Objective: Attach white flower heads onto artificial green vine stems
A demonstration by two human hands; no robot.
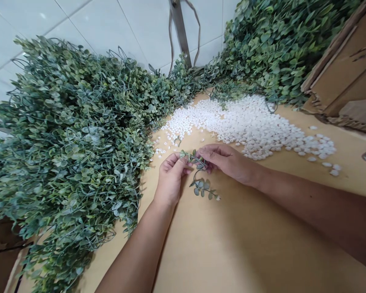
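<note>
Between my two hands is an artificial leaf sprig (pixel 202 186) with small round green leaves and a dark stem. My left hand (pixel 171 173) pinches its left end between thumb and fingers. Close beside it, my right hand (pixel 221 158) is closed on the same sprig from the right; its fingertips are partly hidden. One branch curls down below the hands, and a small white piece (pixel 218 198) sits at its tip. Beyond my right hand spreads a heap of small white plastic pieces (pixel 247 122), some lying loose near my left hand.
A big pile of artificial greenery (pixel 79 130) covers the left side of the tan table (pixel 207 252). More greenery (pixel 277 44) is heaped at the back right, beside a cardboard box (pixel 347 73). A white tiled wall (pixel 140 24) stands behind, with a metal strip (pixel 180 32) against it.
</note>
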